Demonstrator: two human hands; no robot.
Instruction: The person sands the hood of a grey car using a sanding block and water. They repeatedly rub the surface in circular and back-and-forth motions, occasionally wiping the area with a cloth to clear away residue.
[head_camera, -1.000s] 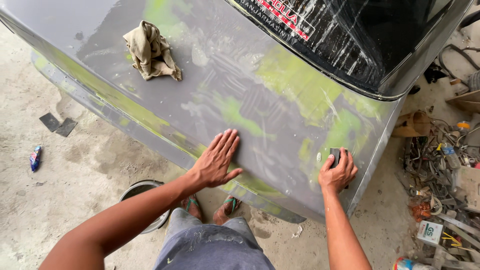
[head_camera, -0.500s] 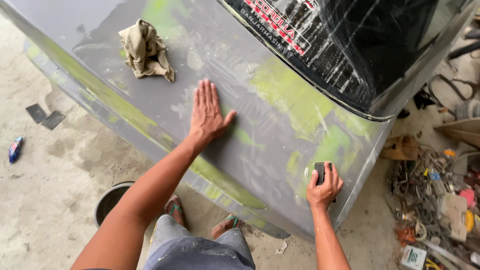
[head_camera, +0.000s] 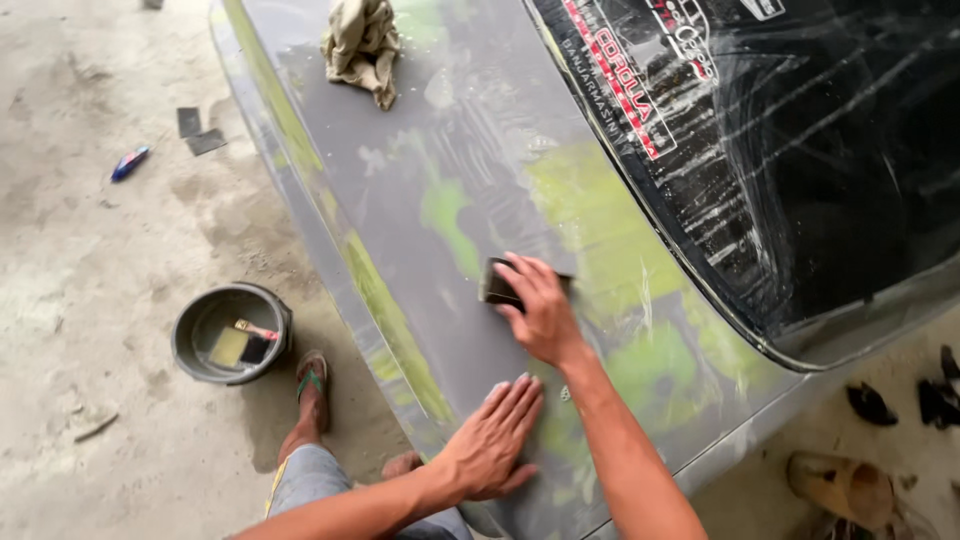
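Pressing down with curled fingers, the right hand (head_camera: 540, 312) holds a dark sanding block (head_camera: 497, 285), which pokes out from under the fingertips at the hand's ten o'clock; the grip is closed around the block, which lies flat against the grey car panel (head_camera: 400, 160). At six o'clock from that hand, just beside its forearm, the left hand (head_camera: 492, 440) lies open and flat on the same panel, fingers spread and holding nothing.

Around the block the panel looks wet and streaked, with patches of green filler (head_camera: 590, 215) at the right hand's one o'clock and a long green stripe running along the panel's edge at its eight o'clock. At eleven o'clock, well up the panel, a crumpled tan rag (head_camera: 362, 40) rests on the surface. At two o'clock the dark rear window (head_camera: 830, 160) is covered in scratchy white smears.

On the concrete floor, at nine o'clock from the hands, a grey bucket (head_camera: 230, 332) holds water with a yellowish piece and a dark piece in it; a sandalled foot (head_camera: 312, 385) stands just beside it.

Judging from the wet surface, the block could slip out of the grip, or the braced left palm could slide toward the panel's edge. Uneven pressure could gouge the filler or cut through to bare metal at the edge stripe.
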